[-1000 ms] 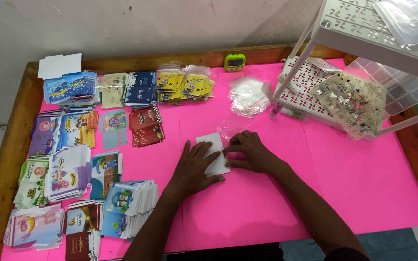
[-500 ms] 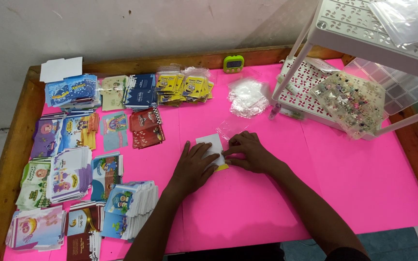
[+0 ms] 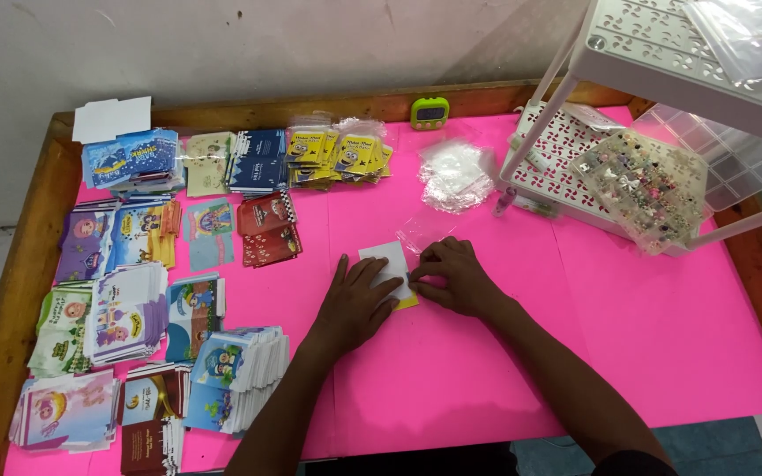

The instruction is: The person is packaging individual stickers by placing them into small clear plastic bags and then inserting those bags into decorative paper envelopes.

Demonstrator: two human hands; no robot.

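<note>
Both hands, left [image 3: 356,300] and right [image 3: 451,278], press flat on a white card [image 3: 387,263] mid-surface [image 3: 663,335]; open pink room lies rightward; white rack [image 3: 566,167] holds a beaded tray [image 3: 646,185].

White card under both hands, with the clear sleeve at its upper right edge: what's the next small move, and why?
Probably slide the white card toward the clear sleeve while the right hand steadies the sleeve's mouth. The left hand lies flat on the card, a yellow edge shows beneath it, and the sleeve sits just beyond the card's upper right corner; whether the card has entered it cannot be told.
</note>
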